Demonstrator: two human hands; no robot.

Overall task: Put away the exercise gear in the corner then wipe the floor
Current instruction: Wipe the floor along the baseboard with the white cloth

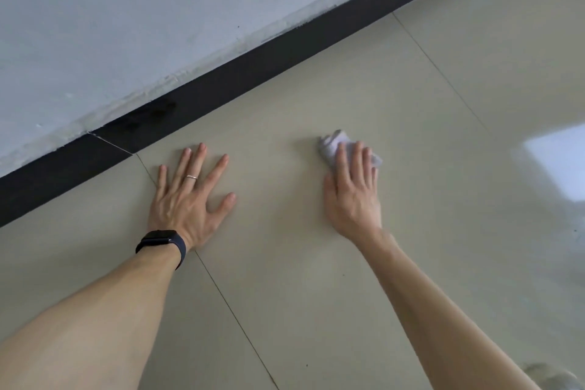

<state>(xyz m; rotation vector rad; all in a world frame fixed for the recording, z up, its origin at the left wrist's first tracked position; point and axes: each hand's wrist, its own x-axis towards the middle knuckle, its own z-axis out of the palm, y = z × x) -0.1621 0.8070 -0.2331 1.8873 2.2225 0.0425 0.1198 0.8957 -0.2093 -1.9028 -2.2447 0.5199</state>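
A small pale grey cloth (332, 144) lies crumpled on the beige tiled floor (285, 263). My right hand (353, 193) presses flat on the cloth, fingers over it, so part of the cloth is hidden. My left hand (190, 196) rests flat on the floor with fingers spread, holding nothing; it wears a ring and a dark wristband. No exercise gear is in view.
A black skirting board (240, 73) runs diagonally from lower left to upper right below a pale wall (126, 25). Thin tile joints cross the floor. A bright window reflection (557, 161) shines on the tiles at the right.
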